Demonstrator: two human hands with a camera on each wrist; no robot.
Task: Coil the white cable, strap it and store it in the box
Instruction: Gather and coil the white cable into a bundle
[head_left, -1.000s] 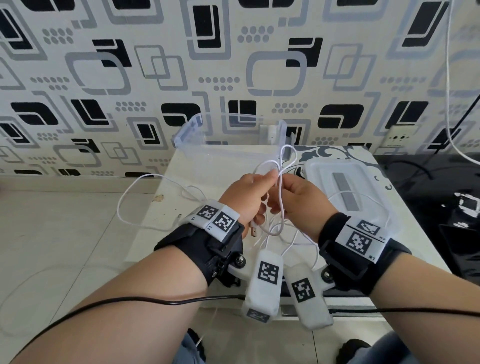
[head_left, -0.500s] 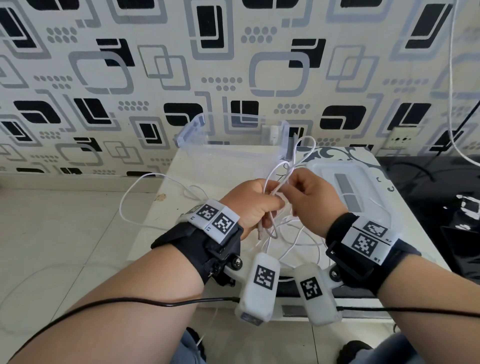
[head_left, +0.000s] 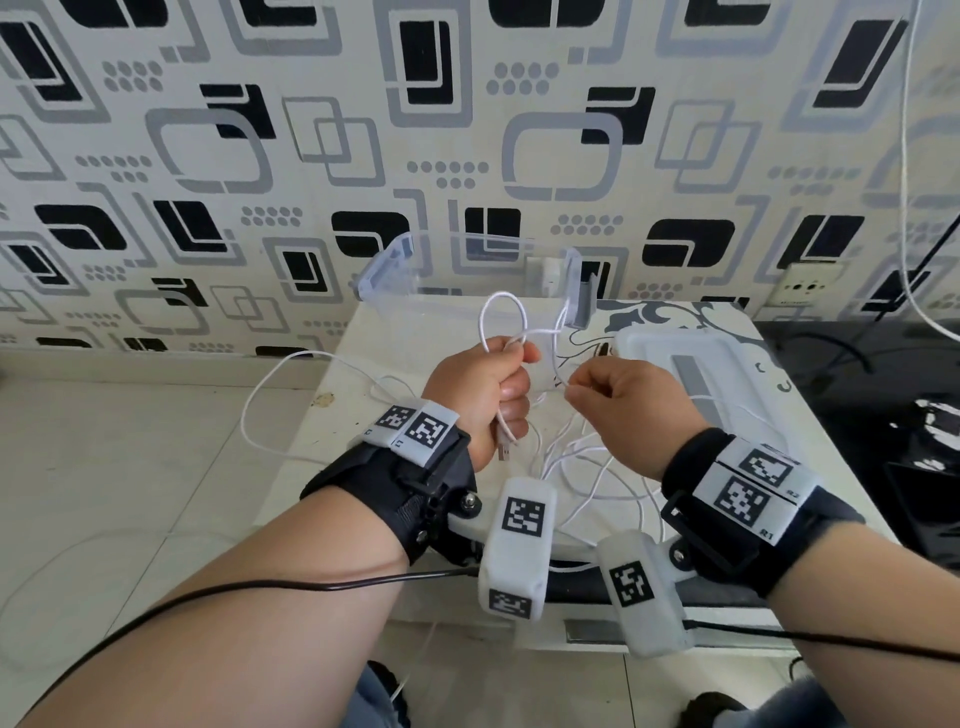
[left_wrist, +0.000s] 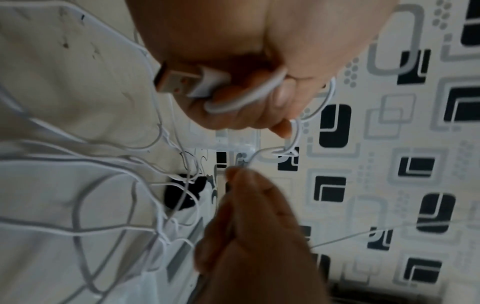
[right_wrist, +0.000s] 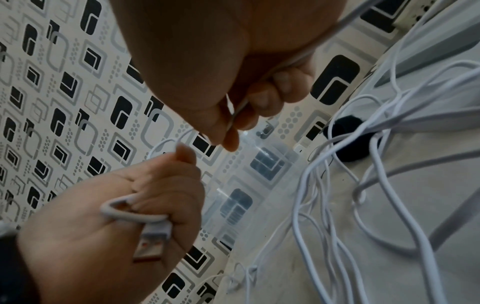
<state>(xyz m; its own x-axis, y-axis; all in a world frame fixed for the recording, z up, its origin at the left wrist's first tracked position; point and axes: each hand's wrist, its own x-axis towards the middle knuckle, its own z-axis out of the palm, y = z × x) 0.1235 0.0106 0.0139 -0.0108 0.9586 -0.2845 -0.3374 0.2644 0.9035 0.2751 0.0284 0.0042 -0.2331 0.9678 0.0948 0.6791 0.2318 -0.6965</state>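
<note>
My left hand (head_left: 488, 384) grips the white cable (head_left: 498, 317) in a fist, a small loop standing above the thumb and the USB plug (left_wrist: 179, 82) sticking out below the little finger. My right hand (head_left: 613, 395) pinches a strand of the same cable (right_wrist: 259, 88) a short way to the right. The rest of the cable (head_left: 587, 467) lies in loose tangles on the white table (head_left: 311, 441), one long loop hanging off its left edge. The clear plastic box (head_left: 395, 280) stands open behind the hands. A black strap (right_wrist: 345, 142) lies under the strands.
The box's white lid (head_left: 691, 369) lies flat at the right of the table. Patterned wallpaper rises behind. A wall socket (head_left: 805, 291) and a hanging white wire (head_left: 906, 208) are at the far right. Tiled floor is on the left, a dark surface on the right.
The hands, close together a second ago, have drawn apart: my right hand slid right along the strand while my left kept its grip and the loop above it.
</note>
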